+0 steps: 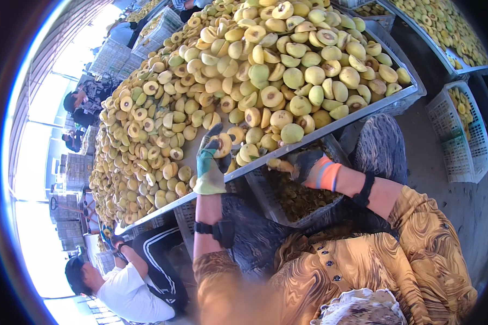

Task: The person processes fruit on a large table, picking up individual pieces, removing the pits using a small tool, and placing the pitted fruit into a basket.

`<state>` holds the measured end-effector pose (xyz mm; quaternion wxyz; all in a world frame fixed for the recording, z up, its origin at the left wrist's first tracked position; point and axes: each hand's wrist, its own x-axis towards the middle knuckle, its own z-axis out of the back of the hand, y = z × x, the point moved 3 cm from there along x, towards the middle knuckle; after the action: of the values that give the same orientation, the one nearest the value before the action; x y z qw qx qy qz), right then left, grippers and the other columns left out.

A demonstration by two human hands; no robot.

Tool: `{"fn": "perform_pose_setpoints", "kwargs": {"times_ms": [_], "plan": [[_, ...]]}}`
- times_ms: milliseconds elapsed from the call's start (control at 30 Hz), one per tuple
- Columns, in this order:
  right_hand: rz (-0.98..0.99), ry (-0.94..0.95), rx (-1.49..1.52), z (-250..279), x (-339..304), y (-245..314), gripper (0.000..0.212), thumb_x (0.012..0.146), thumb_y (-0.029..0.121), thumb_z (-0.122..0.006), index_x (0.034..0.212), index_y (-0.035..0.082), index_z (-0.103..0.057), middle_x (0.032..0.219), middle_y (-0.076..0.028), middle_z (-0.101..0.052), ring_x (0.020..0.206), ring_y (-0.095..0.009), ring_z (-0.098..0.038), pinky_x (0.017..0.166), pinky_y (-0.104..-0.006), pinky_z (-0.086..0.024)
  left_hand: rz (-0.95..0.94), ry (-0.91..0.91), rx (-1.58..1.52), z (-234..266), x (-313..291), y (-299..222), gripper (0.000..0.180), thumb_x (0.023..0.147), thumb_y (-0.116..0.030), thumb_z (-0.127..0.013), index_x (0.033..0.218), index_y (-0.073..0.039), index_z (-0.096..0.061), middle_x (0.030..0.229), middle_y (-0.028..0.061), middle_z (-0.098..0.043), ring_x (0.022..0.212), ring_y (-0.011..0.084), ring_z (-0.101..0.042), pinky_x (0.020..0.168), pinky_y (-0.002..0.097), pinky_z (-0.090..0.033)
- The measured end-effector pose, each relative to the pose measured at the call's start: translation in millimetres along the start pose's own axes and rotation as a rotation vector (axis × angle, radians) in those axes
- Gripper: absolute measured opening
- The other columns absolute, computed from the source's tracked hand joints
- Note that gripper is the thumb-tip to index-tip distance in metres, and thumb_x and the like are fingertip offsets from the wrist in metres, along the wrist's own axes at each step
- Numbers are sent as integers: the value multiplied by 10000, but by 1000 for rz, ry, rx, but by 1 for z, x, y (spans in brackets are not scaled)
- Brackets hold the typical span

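My left hand, in a green and grey glove with dark fingertips, is closed around a halved yellow peach, its brown-edged hollow showing. It is above the near edge of a metal-rimmed table heaped with peach halves. Just outside that rim is my right hand, in a dark glove with an orange cuff, its fingers curled. A tan, rounded piece sticks out at its fingertips; whether it is held or part of the hand I cannot make out.
Below the rim, between my knees, stands a crate of dark brown scraps. A white plastic basket with peach pieces stands at right. A co-worker in a white shirt sits at lower left. Another heaped table is at upper right.
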<state>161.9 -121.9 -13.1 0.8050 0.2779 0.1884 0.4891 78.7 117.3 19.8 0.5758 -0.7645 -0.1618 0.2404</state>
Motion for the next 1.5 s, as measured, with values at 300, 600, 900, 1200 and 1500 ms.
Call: {"fn": "perform_pose_setpoints", "kwargs": {"times_ms": [300, 600, 900, 1200, 1500], "plan": [[-88, 192, 265, -36, 10, -37, 361, 883, 348, -533, 1041, 46, -652, 985, -214, -664, 919, -354, -627, 830, -404, -474, -133, -257, -127, -4, 6, 50, 391, 950, -373, -510, 981, -31, -697, 788, 16, -635, 629, 88, -566, 519, 189, -410], [89, 279, -62, -21, 0, 1, 361, 823, 381, -581, 977, 73, -689, 775, -254, -635, 695, -383, -623, 649, -466, -468, -245, -422, 51, 0, -1, 75, 134, 868, -82, -640, 989, -46, -685, 748, -23, -610, 569, 45, -479, 507, 183, -359], [30, 108, 290, -31, 18, 7, 460, 872, 299, -621, 1268, 69, -571, 1175, -175, -631, 1187, -332, -527, 1048, -365, -361, -146, -345, -49, -17, -9, 43, 133, 847, -117, -699, 956, -43, -677, 762, -13, -630, 627, 51, -518, 572, 200, -420], [117, -486, -71, -66, 43, -48, 323, 821, 183, -687, 1118, 63, -642, 965, -159, -669, 868, -314, -656, 736, -388, -523, -386, -124, 89, -70, -27, 65, 490, 879, -19, -618, 1344, -4, -462, 1123, 61, -541, 991, 122, -519, 856, 252, -446], [231, -246, 264, 2, 42, -33, 496, 874, 114, -638, 1334, 9, -487, 1174, -119, -628, 910, -197, -623, 820, -304, -504, -111, 275, 292, -63, -19, 63, 527, 876, -59, -635, 1371, -47, -453, 1224, 96, -577, 1084, 191, -580, 932, 319, -491]]}}
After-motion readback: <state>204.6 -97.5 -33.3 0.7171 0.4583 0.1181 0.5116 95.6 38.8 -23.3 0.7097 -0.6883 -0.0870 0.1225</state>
